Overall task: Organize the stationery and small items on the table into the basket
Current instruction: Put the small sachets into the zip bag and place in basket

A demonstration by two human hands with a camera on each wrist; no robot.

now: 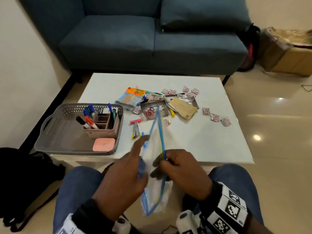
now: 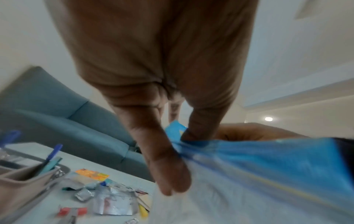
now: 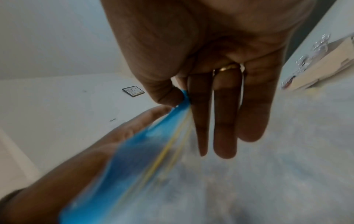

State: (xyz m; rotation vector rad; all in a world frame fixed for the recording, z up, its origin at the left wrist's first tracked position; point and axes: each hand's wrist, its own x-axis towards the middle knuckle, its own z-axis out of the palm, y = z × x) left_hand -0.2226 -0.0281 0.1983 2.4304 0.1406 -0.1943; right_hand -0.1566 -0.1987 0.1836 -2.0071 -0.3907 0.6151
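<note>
A clear zip pouch (image 1: pixel 156 146) with a blue edge hangs upright over the table's near edge, held between both hands. My left hand (image 1: pixel 140 159) pinches its blue rim on the left side; in the left wrist view the left hand (image 2: pixel 179 144) has thumb and finger on that rim of the pouch (image 2: pixel 268 174). My right hand (image 1: pixel 166 163) pinches the opposite rim, and the right wrist view shows the right hand (image 3: pixel 184 98) with thumb and forefinger on the pouch (image 3: pixel 249 166). The grey basket (image 1: pixel 50 132) sits at the table's left front, holding an organizer with markers (image 1: pixel 99 122) and a pink box (image 1: pixel 103 144).
Loose items lie mid-table: several foil sachets (image 1: pixel 214 117), an orange pack (image 1: pixel 135 92), a tan card (image 1: pixel 183 108), a stapler (image 1: pixel 136 131) and a pink clip (image 1: pixel 135 122). A blue sofa (image 1: pixel 152 39) stands behind the white table (image 1: pixel 211 146). A black bag (image 1: pixel 20 183) lies on the floor at left.
</note>
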